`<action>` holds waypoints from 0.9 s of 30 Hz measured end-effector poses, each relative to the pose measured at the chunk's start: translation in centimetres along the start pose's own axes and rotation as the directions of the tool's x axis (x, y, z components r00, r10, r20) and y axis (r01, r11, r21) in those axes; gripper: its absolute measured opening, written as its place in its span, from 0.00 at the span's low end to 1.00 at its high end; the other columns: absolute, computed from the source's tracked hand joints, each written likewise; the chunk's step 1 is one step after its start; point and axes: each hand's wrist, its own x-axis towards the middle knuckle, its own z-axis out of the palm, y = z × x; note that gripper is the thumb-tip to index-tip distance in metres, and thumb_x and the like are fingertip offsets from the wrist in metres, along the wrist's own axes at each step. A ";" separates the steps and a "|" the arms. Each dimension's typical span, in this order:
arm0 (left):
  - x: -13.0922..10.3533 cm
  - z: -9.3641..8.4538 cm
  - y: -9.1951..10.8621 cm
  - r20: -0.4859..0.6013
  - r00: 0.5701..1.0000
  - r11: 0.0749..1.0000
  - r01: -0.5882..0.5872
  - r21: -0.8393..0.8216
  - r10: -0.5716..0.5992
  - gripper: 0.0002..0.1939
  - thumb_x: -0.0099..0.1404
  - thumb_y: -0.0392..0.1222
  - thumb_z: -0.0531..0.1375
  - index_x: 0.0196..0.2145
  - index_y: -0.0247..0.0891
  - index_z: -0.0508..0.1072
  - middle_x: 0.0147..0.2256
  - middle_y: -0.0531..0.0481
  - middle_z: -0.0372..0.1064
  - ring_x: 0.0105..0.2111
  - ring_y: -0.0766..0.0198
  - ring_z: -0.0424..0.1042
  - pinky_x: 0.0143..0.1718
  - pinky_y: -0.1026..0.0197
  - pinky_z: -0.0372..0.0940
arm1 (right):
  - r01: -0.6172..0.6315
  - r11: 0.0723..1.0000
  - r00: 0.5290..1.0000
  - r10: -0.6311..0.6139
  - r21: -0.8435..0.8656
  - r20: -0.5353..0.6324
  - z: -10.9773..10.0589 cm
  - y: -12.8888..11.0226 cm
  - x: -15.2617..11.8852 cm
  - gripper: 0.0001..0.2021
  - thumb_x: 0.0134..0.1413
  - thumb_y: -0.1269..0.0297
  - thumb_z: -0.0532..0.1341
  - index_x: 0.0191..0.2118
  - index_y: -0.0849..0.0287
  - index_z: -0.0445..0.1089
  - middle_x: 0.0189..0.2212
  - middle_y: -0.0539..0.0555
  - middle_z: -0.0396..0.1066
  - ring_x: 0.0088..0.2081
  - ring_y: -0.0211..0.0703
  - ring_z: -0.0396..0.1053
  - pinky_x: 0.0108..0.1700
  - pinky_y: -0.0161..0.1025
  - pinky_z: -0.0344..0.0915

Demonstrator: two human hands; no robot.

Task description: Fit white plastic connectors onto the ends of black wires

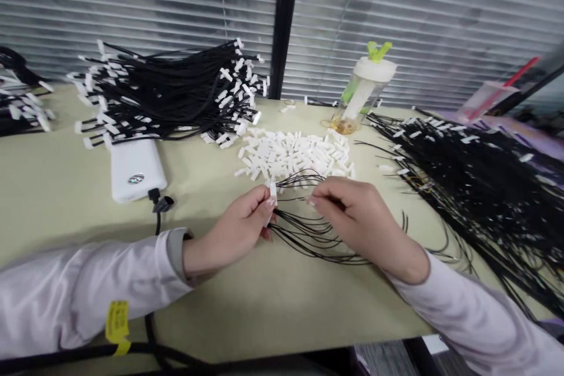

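Connector of small, white, blocky plastic [273,190], held above the pale green bench [264,305] near a heap of loose white plastic pieces [295,155].
The left hand [240,220] has its grip closed on it, thin black wires [299,222] fanning rightward; the right hand [363,223] pinches one. Wires seem worked singly here; the next move likely calls for steady, straight alignment.

Slatted blinds [141,6] behind pale-green table [273,305]

Looks softly, evenly lit across the table [273,305], with faint shadow beside the left sleeve [110,282]; slants the blinds [396,6], blurs the far-right cup [482,101].
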 end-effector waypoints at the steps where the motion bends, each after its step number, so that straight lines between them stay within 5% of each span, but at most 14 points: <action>1: 0.0 0.0 0.0 0.005 1.000 1.000 -0.006 0.001 0.006 0.12 0.64 0.47 0.47 0.26 0.39 0.57 0.24 0.57 0.56 0.22 0.71 0.62 0.25 0.66 0.63 | 0.023 1.000 1.000 -0.022 -0.021 0.022 0.4 0.0 0.0 0.06 0.53 0.69 0.54 0.26 0.60 0.64 0.22 0.48 0.64 0.25 0.31 0.60 0.29 0.31 0.55; 9: -0.2 0.1 0.0 0.049 0.998 0.999 -0.040 0.027 0.039 0.11 0.63 0.47 0.47 0.30 0.39 0.60 0.25 0.56 0.55 0.26 0.69 0.61 0.25 0.66 0.64 | 0.054 0.990 0.997 -0.047 -0.128 0.057 1.9 -0.1 0.1 0.08 0.54 0.70 0.52 0.26 0.60 0.63 0.22 0.48 0.64 0.27 0.33 0.60 0.31 0.31 0.54; 27: -0.3 0.2 0.3 0.047 0.998 0.997 -0.040 0.060 0.037 0.11 0.63 0.47 0.47 0.28 0.39 0.60 0.25 0.56 0.55 0.25 0.68 0.62 0.25 0.65 0.64 | 0.083 0.982 0.989 -0.060 -0.170 0.138 1.6 -0.3 0.2 0.08 0.54 0.71 0.51 0.27 0.60 0.64 0.23 0.49 0.65 0.26 0.33 0.60 0.30 0.31 0.53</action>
